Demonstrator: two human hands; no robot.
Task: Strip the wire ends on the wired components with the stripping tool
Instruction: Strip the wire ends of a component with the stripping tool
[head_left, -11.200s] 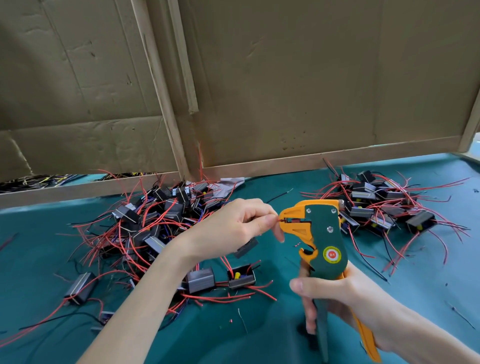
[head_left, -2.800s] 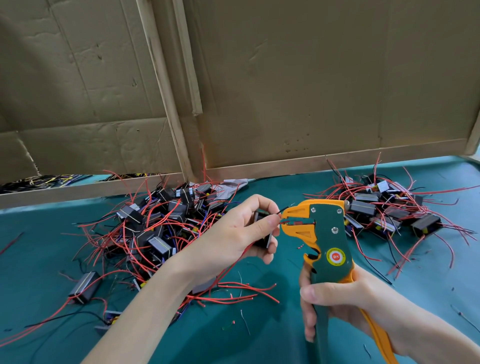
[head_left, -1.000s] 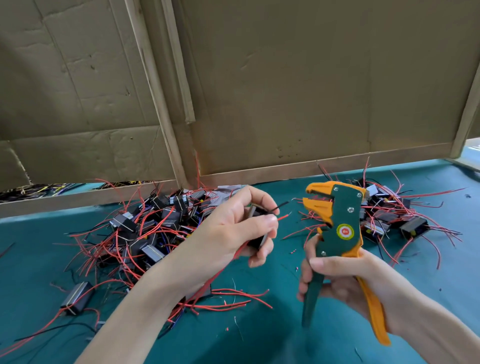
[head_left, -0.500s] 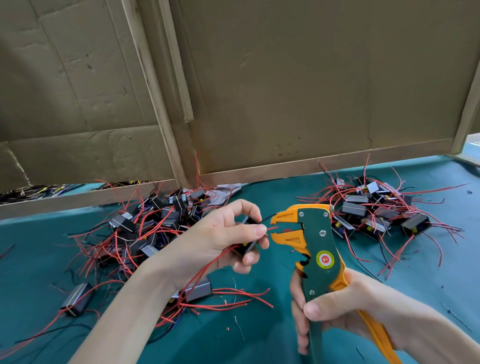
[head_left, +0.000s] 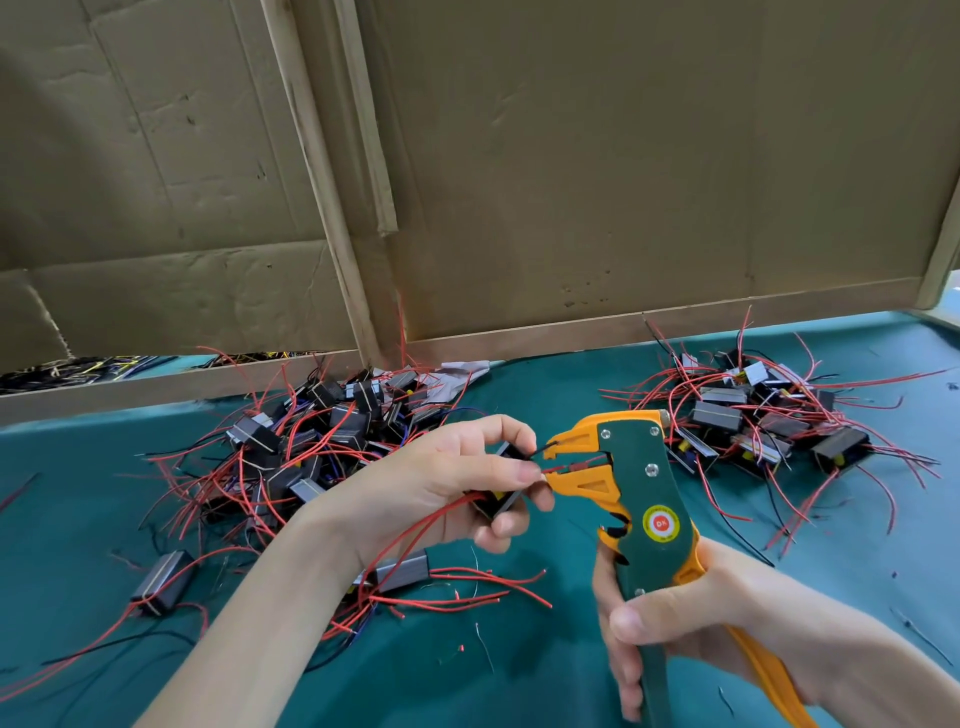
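Your L hand (head_left: 441, 488) is curled round a small black wired component (head_left: 501, 503). Thumb and forefinger pinch its red wire (head_left: 557, 471) close to the end, w/ the tip fed into the orange mouth of the stripping tool (head_left: 644, 499). A black wire (head_left: 543, 446) from the same part pokes out just above, reaching the tip of the upper jaw. The jaws stand a little apart w/ the red wire between them (whether the blades bite the insulation can't be told). More red leads trail from the component back across your wrist.

Your R hand (head_left: 691, 623) grips the tool's handles, thumb laid across the green one and fingers wrapped round from the far side. The orange handle runs out under your palm toward bottom right. The tool is held off the table, roughly upright, head pointing left at the L hand, its round red-and-yellow sticker facing you.

On the teal table cover (head_left: 545, 680):
- Big pile of components (head_left: 322, 431) w/ red & black wires lies behind your L hand, at the foot of the cardboard wall (head_left: 623, 182).
- A smaller pile (head_left: 753, 421) sits at right, behind the tool, well apart from the first.
- One grey component (head_left: 163, 582) lies alone at left.
- Another (head_left: 402, 571) lies just under your L wrist, red wires spread to its right.
- Short wire scraps (head_left: 480, 639) lie between your arms.

Under the left cardboard sheet a gap shows a tangle of yellow and dark wires (head_left: 104, 366).
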